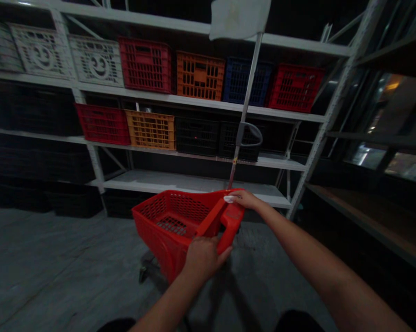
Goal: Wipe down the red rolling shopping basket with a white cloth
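A small red shopping cart (pixel 164 246) stands before me, its basket bare inside where it shows. My left hand (pixel 201 257) is wrapped around the near end of the cart's handle (pixel 231 227), with the thumb along its outer side. At the handle's far corner, my right hand (pixel 243 199) pinches a small white wipe (pixel 229 198) against the red plastic. Just beyond that hand a metal pole (pixel 250 87) rises from the cart. It carries a grey loop (pixel 252 134) partway up and a white flag (pixel 240 19) at the top.
White metal shelving (pixel 194 101) spans the background with several plastic crates, among them a red crate (pixel 145 64), an orange crate (pixel 200 74) and a blue crate (pixel 246 80). Brown shelves (pixel 374 216) stand at the right. Grey concrete floor (pixel 56 263) lies around the cart.
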### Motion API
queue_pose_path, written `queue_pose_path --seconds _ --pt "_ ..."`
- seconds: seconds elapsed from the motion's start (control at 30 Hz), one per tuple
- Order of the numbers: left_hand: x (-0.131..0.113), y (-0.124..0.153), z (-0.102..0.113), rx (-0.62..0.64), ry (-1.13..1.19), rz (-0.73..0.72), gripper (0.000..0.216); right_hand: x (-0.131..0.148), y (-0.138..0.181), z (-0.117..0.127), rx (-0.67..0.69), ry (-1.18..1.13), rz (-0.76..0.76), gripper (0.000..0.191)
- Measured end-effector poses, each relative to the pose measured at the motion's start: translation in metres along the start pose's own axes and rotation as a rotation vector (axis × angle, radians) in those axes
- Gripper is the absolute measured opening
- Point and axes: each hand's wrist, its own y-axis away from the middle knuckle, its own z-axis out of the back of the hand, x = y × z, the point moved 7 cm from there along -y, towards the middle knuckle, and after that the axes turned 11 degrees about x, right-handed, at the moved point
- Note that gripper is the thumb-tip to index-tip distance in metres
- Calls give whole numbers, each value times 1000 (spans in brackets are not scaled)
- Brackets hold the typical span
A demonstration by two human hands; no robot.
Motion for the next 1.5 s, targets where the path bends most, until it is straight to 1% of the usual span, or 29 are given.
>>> queue_pose_path --seconds 0.03,0.07,0.1,0.13,0.2,0.23,0.27,0.3,0.37,0.43,0.47,0.57,0.67,0.8,0.87,0.9,0.97,1.1,1.13,1.2,1.27,1.33,1.43,1.5 --pt "1 1 0 -1 -2 4 55 1 -1 0 33 -4 2 23" --pt "2 1 1 0 -3 3 55 2 -1 3 38 19 -12 23" --pt "2 1 1 1 -4 -1 55 2 -1 8 5 71 -38 21" --pt "2 2 2 3 -5 -6 56 2 0 15 -57 144 -68 19" --pt "2 2 2 4 -10 -10 56 3 2 30 -225 293 -121 18" --pt "2 2 3 7 -11 -9 56 3 2 33 -280 337 -137 19" --pt "2 2 3 11 -11 -4 56 2 1 33 -293 345 -151 21" --pt "2 2 3 16 -9 0 56 0 -2 29 -258 311 -165 23" --pt "3 2 2 23 0 1 57 -7 -10 13 -101 183 -168 24" --pt "3 3 2 25 9 1 57 -10 -18 -4 66 65 -143 25" --pt "4 3 2 25 14 2 57 -10 -21 -9 126 29 -124 26" --pt "5 4 2 20 25 1 57 -2 -30 -16 243 -32 -66 26" --pt "7 4 3 10 29 0 57 23 -32 -27 364 -51 41 25" --pt "11 3 1 7 28 -11 57 70 -25 -52 514 29 203 21" --pt "14 4 1 5 21 -7 57 88 -20 -62 581 52 274 20" --pt "16 4 1 7 19 -8 57 92 -18 -64 592 62 293 19" --pt "17 4 2 11 20 -8 57 89 -21 -58 553 91 273 19" --pt "18 5 5 8 37 -4 57 58 -36 -33 421 162 91 20" --pt "18 5 5 5 38 -3 56 52 -38 -30 405 175 60 20" --pt "18 4 5 1 33 -9 56 49 -41 -30 395 187 48 19" --pt "19 4 4 1 26 -13 55 56 -39 -38 408 193 75 17" --pt "21 4 3 4 18 -15 55 73 -32 -49 446 186 152 17" --pt "24 3 2 3 13 -17 55 104 -10 -63 505 173 300 16" --pt "26 2 2 6 12 -30 54 118 6 -63 485 181 364 15"
